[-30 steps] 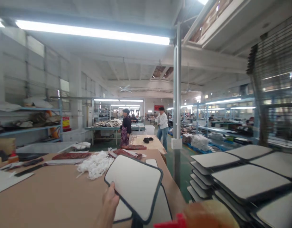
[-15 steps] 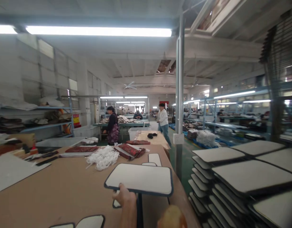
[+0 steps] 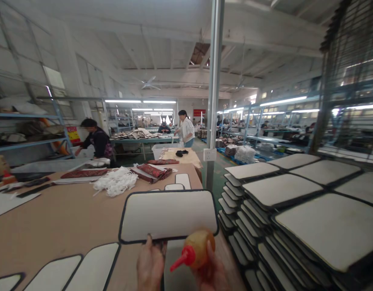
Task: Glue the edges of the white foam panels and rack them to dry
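Note:
A cream rectangular panel with rounded corners and a dark border is tilted up above the near part of the table. My left hand grips its near edge, thumb on the cream face and fingers underneath. In my right hand is a squeeze bottle with amber contents and a red nozzle aimed down to the left. The bottle covers part of the panel's lower right edge. Under the nozzle shows another pale surface, partly hidden by my hands.
Tall stacks of similar panels stand at the right. On the brown table lie more panels, a heap of white strips and red patterned fabric. A metal post rises beyond the table. Co-workers stand farther back.
The view has tipped down. The panel has tilted so its cream face turns toward me. My right hand with the bottle has come up into view beside my left hand. A co-worker at left has bent over.

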{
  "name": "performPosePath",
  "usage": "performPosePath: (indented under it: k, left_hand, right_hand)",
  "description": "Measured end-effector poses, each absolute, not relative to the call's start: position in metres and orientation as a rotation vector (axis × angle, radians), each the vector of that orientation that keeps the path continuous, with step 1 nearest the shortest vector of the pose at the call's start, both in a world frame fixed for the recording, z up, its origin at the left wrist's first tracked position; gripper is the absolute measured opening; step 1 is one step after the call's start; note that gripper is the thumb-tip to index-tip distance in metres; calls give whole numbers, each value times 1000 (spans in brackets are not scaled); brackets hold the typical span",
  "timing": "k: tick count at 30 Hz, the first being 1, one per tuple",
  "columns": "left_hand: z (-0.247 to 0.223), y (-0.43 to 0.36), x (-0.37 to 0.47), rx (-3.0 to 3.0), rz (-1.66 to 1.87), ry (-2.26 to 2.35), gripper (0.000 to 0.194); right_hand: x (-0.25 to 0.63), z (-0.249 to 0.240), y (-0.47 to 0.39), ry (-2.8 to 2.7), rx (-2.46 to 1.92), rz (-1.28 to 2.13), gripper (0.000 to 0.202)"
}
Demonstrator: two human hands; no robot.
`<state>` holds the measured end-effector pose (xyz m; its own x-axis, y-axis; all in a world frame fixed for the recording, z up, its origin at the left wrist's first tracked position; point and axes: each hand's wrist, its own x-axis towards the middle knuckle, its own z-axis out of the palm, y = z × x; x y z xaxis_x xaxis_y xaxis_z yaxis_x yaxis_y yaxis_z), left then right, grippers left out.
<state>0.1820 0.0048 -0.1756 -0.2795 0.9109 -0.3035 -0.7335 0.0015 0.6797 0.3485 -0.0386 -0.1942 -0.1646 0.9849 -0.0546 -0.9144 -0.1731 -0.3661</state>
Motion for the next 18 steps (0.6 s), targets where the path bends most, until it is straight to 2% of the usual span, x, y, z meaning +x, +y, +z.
performPosePath:
  k: [4, 9, 12, 18]
  left_hand:
    - [-188, -23, 193, 64, 1582, 867, 25]
    - [-235, -38, 198, -43, 1536, 783, 27]
    - [-261, -37, 195, -53, 1396, 741, 22]
    - [-271, -42, 195, -88, 1270, 718, 19]
  right_hand:
    - [358, -203, -40, -136, -287, 1727, 38]
    - [360, -206, -45, -86, -303, 1717, 41]
    - [359, -211, -42, -79, -311, 1707, 38]
    - [352, -224, -34, -73, -353, 1657, 34]
